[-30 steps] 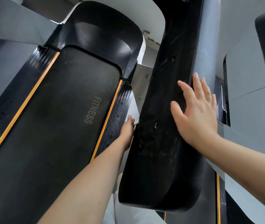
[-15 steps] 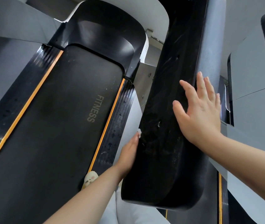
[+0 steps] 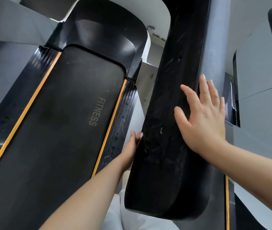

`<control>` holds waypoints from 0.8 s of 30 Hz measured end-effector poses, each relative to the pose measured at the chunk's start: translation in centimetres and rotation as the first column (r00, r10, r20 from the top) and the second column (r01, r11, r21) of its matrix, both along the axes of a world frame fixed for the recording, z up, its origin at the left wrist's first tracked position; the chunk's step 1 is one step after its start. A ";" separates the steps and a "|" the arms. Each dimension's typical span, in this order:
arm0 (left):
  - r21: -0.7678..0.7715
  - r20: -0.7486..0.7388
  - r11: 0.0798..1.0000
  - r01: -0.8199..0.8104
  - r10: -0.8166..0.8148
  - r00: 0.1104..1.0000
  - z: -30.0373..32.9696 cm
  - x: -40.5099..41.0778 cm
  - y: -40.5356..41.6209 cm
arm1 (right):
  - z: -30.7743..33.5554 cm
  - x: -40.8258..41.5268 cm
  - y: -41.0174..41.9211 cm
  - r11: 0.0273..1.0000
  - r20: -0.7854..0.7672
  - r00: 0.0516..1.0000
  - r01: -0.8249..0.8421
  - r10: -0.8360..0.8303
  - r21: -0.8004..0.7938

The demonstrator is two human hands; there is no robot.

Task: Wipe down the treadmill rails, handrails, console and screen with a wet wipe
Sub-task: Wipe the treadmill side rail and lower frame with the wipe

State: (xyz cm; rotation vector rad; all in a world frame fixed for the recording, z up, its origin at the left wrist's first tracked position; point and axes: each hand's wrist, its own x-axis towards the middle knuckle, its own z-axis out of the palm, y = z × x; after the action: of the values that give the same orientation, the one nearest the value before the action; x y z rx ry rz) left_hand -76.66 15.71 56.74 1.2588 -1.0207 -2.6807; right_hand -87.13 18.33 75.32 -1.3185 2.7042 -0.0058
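A wide black handrail (image 3: 163, 163) of the treadmill runs from near me up to the top of the view. My right hand (image 3: 201, 118) lies flat on its top surface, fingers spread, holding nothing. My left hand (image 3: 131, 149) reaches under the handrail's left edge, mostly hidden by it. A small white bit of wet wipe (image 3: 141, 134) shows at its fingertips, pressed against the rail's edge. Below lies the black belt (image 3: 62, 130) printed "FITNESS", flanked by ribbed black side rails (image 3: 122, 120) with orange stripes.
The glossy black motor hood (image 3: 105, 39) caps the far end of the belt. A second grey and black treadmill (image 3: 261, 97) stands close on the right. Grey floor shows at the left. My pale trouser leg (image 3: 132, 218) is at the bottom.
My left hand slid back toward me along the underside of the handrail, then a little forward again. My right hand stayed flat on top.
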 end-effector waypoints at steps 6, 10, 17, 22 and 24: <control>0.040 0.024 0.996 -0.081 0.080 0.997 -0.2 -3.3 -3.8 | 0.0 0.0 0.0 1.000 -0.001 1.000 -0.002 0.002 -0.007; -0.009 0.009 1.000 0.004 -0.004 1.000 2.8 -4.7 -5.6 | -0.1 -0.1 0.0 1.000 -0.008 1.000 -0.004 0.004 -0.016; -0.215 -0.072 0.976 -0.038 0.023 0.997 5.4 0.9 0.9 | -0.3 -0.2 0.0 1.000 -0.008 1.000 -0.006 0.006 -0.022; -0.218 -0.140 0.975 0.035 -0.066 0.988 7.4 2.8 4.3 | -0.4 -0.2 0.1 0.998 -0.016 1.000 -0.015 0.014 -0.055; -0.338 -0.107 0.941 0.027 -0.067 0.992 7.9 1.3 3.0 | -0.4 -0.3 0.2 0.997 -0.003 1.000 -0.017 0.017 -0.073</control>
State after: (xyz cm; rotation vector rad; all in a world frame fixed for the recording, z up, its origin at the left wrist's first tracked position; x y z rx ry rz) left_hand -75.37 18.69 64.66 1.0109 -1.4293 -2.4334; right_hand -87.40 18.55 74.87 -1.3620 2.7193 -0.1029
